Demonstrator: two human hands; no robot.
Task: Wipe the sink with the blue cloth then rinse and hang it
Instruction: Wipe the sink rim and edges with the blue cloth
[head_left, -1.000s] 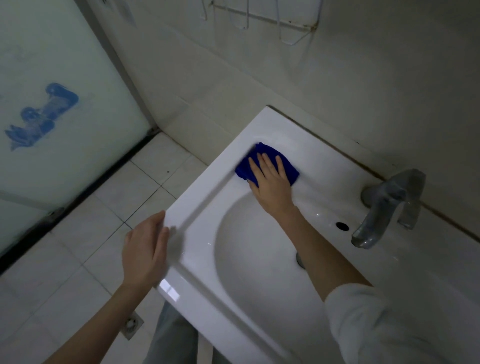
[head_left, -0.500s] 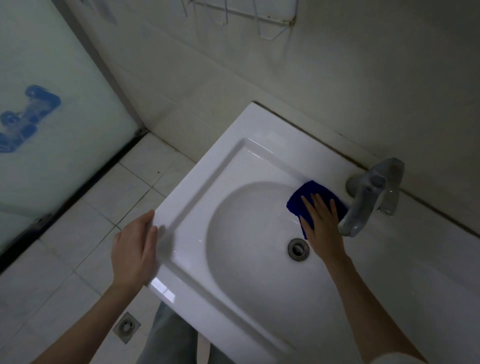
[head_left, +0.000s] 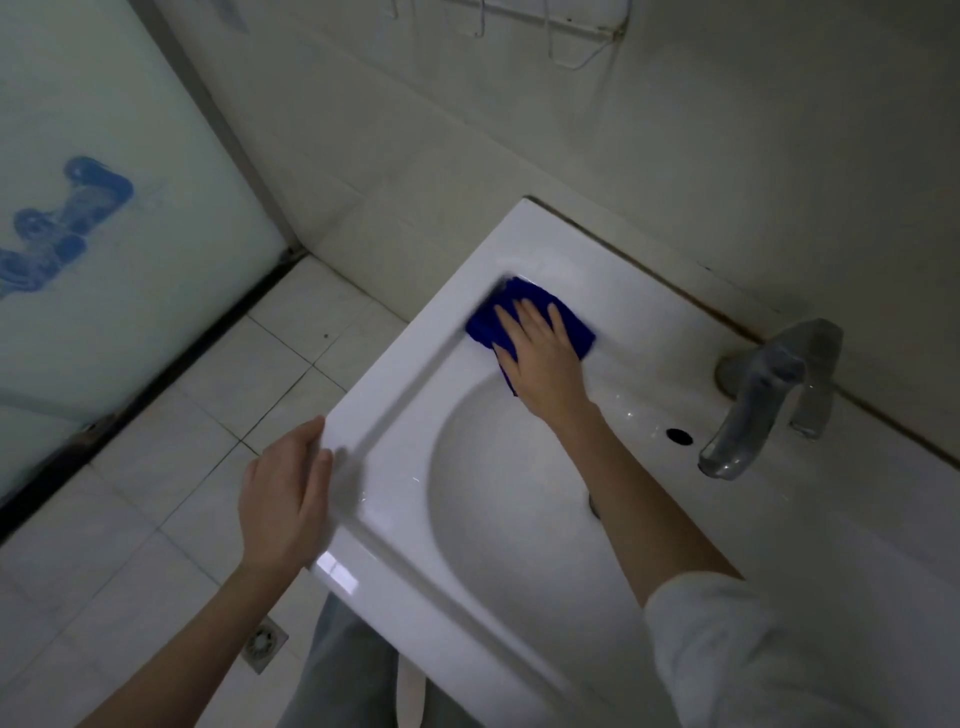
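Blue cloth (head_left: 485, 327) flat in far-left corner of sink (head_left: 426, 338) | right hand (head_left: 540, 358) presses it, fingers straight, spread | left hand (head_left: 283, 499) open-fingered, seemingly bracing its edge | tip: even pressure, overlapping strokes into that corner

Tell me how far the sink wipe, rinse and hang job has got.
Done: nothing shows as finished. In hand: the right hand presses the blue cloth flat on the far left corner of the sink, wiping, while the left hand rests on its front rim. Left: rinsing, as no water shows at the faucet, and hanging, as the cloth lies on the sink.
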